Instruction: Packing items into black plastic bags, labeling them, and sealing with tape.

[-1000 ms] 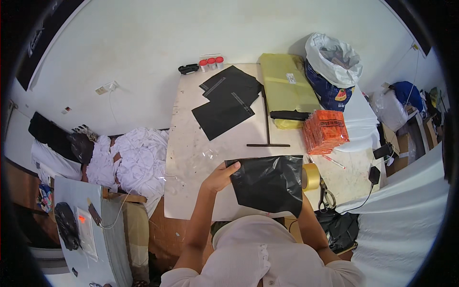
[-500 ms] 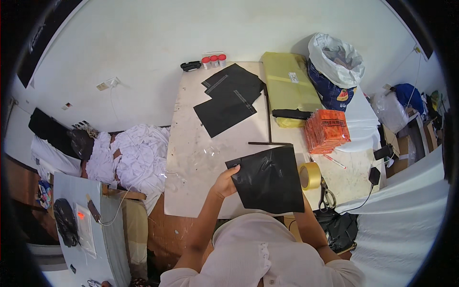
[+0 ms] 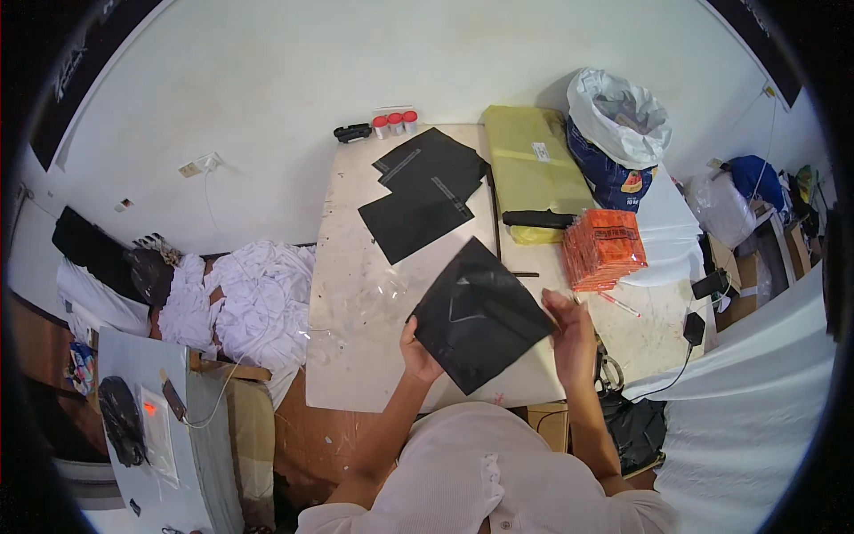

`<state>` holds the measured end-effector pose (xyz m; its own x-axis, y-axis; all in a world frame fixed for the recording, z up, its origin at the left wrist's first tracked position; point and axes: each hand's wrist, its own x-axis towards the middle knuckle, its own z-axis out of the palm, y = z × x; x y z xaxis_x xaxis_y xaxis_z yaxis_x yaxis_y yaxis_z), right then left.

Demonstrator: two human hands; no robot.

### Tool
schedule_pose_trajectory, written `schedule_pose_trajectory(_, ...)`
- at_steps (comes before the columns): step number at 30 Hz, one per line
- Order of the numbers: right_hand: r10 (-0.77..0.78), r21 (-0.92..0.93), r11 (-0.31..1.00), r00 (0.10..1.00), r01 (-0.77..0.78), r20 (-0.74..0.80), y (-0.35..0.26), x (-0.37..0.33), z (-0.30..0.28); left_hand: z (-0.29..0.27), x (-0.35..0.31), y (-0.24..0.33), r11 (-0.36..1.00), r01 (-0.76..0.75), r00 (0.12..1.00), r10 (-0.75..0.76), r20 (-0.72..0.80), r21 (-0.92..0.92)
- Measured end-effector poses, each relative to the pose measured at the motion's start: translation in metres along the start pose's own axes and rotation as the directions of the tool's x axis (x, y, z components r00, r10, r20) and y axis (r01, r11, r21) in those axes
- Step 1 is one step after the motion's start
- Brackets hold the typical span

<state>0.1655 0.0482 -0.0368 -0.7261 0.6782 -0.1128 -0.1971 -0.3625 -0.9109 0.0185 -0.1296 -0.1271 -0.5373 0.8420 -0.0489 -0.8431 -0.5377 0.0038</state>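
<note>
In front of me, above the near edge of the table, is a flat black plastic mailing bag (image 3: 480, 316), tilted with one corner pointing up and its surface glossy and creased. My left hand (image 3: 420, 354) grips its left corner, with most of the fingers hidden beneath. At the opposite corner is my right hand (image 3: 571, 334), fingers apart and extended, close beside the bag's edge. Whether its thumb touches the bag is hard to make out. Farther back on the table, several similar black bags (image 3: 418, 214) lie overlapping, some with a pale printed strip.
Right of the bags are a yellow wrapped package (image 3: 529, 169), an orange stack of packets (image 3: 605, 251), a marker (image 3: 620, 304) and a filled white-and-blue sack (image 3: 614, 142). Scissors (image 3: 608, 369) lie beside my right wrist. Red-lidded jars (image 3: 395, 123) stand at the back. White cloth (image 3: 262, 294) is heaped left.
The black bag has turned, bringing a corner to the top, and shifted slightly left. My right hand has come out from behind it to its right corner. The tape roll is now out of sight.
</note>
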Motion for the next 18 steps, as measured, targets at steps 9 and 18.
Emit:
schedule_pose_trajectory(9,0.186,0.220,0.951,0.971,-0.216,0.150,0.040,-0.038,0.015,0.000,0.014,0.002,0.991,-0.127,0.986,0.130,0.100,-0.037)
schedule_pose_trajectory(18,0.308,0.471,0.804,0.932,-0.362,0.190,0.040,0.000,0.035,0.005,0.001,0.000,0.962,-0.160,0.987,0.164,0.000,0.221)
